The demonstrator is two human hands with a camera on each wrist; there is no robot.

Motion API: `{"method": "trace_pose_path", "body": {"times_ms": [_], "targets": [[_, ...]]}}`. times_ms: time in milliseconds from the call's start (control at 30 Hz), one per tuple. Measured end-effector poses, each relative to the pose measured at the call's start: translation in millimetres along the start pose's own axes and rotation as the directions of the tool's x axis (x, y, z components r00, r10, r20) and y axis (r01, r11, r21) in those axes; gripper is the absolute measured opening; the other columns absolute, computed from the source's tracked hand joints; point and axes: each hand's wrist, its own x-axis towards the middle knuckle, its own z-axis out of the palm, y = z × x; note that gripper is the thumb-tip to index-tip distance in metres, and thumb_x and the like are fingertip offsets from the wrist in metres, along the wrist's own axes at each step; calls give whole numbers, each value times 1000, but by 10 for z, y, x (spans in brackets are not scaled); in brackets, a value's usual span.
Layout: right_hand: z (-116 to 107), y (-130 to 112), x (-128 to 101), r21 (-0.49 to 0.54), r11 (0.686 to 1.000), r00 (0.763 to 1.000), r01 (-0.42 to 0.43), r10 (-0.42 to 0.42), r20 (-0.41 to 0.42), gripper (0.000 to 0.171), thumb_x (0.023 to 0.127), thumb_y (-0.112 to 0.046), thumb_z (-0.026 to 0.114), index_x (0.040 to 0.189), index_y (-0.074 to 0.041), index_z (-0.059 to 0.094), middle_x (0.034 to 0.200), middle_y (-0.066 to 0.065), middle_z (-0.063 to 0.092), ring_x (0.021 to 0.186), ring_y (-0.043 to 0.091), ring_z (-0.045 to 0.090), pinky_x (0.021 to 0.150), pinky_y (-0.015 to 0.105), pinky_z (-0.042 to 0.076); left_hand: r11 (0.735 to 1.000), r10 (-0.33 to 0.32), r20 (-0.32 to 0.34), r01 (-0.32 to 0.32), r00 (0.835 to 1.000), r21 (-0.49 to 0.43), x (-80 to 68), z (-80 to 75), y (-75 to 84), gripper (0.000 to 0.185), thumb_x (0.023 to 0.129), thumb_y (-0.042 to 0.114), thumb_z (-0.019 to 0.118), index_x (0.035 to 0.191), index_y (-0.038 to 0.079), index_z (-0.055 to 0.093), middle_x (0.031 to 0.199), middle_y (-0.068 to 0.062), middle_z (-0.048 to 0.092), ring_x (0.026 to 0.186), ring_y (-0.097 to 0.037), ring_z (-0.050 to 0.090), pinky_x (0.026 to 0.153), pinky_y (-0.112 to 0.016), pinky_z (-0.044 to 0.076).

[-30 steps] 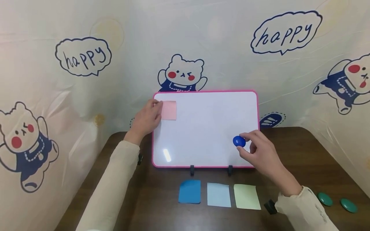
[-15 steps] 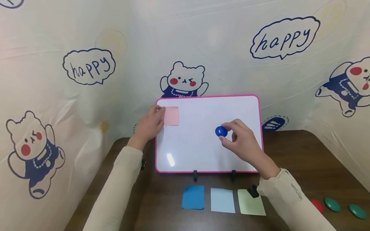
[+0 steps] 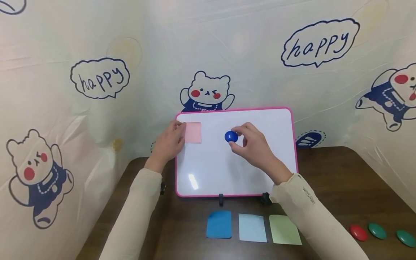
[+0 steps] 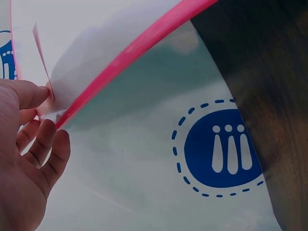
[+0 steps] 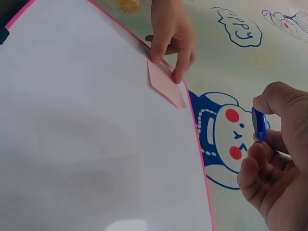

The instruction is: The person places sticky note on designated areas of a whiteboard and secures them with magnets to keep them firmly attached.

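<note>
My left hand [image 3: 167, 144] is at the upper left corner of a pink-framed whiteboard [image 3: 208, 169]. Its thumb and a finger pinch the left edge of a pink sticky note [image 3: 193, 132]. In the right wrist view the note [image 5: 163, 85] stands slightly off the white surface. My right hand [image 3: 255, 146] holds a round blue magnet [image 3: 231, 136] between thumb and index finger, in front of the board's middle. The magnet [image 5: 259, 123] shows edge-on in the right wrist view, its flat dark back towards the board.
On the brown table [image 3: 188, 249] below the board lie a blue sticky note [image 3: 219, 224], a light blue one [image 3: 252, 228] and a green one [image 3: 283, 230]. One red magnet [image 3: 358, 233] and two green magnets [image 3: 377, 231] lie at the right. Black clips [image 3: 221, 199] support the board's lower edge.
My right hand has carried the blue magnet left and up across the board, closer to the pink note. The left hand keeps its place at the note. The head view has shifted slightly.
</note>
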Motion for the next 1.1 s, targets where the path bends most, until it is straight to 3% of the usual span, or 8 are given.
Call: {"method": "trace_pose_path", "body": {"times_ms": [267, 633, 1100], "targets": [[222, -101, 261, 5, 999, 999, 37, -37, 27, 41, 88, -20, 79, 124, -5, 66, 109, 7, 57, 88, 23, 57, 69, 30, 55, 1000, 15, -6, -15, 1000, 6, 7, 42, -11, 58, 101, 21, 59, 155, 12, 40, 149, -13, 41, 110, -29, 55, 95, -47, 52], [551, -240, 632, -2, 1000, 995, -31, 31, 92, 42, 91, -23, 76, 128, -7, 64, 113, 5, 55, 103, 23, 58, 82, 28, 55, 1000, 8, -15, -8, 1000, 7, 7, 33, -12, 58, 101, 21, 59, 155, 12, 40, 149, -12, 41, 108, -27, 55, 93, -44, 53], [917, -319, 840, -25, 999, 993, -44, 46, 107, 48, 92, -25, 76, 135, -9, 62, 122, 4, 56, 112, 17, 57, 96, 27, 50, 1000, 19, -4, -19, 1000, 3, -23, 11, -17, 57, 103, 24, 58, 156, 13, 39, 149, -12, 40, 107, -28, 57, 94, -46, 53]]}}
